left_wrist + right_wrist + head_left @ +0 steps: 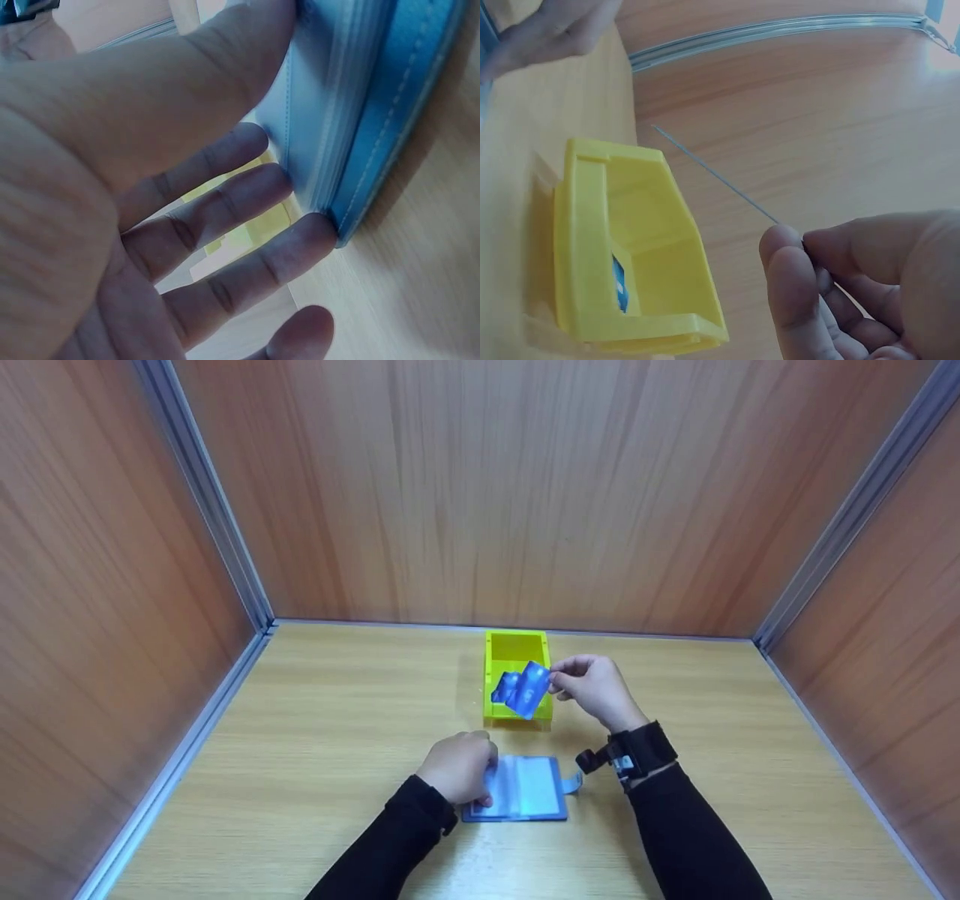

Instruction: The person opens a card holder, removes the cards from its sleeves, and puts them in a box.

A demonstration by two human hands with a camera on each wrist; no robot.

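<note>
A blue card holder (525, 789) lies open on the wooden table, near the front edge. My left hand (459, 766) rests on its left side; in the left wrist view the thumb and fingers (247, 217) hold the stack of clear sleeves (337, 112) at its edge. My right hand (592, 684) pinches a blue card (531, 688) by its corner, tilted above the yellow bin (517, 649). The right wrist view shows that card edge-on as a thin line (720, 176) running out from my fingertips (791, 259). Another blue card (619, 285) lies inside the yellow bin (592, 247).
Wooden walls with metal corner rails (225, 532) close in the table on the left, back and right. The bin stands at mid table just behind the card holder. A black wrist strap (637, 750) sits on my right forearm.
</note>
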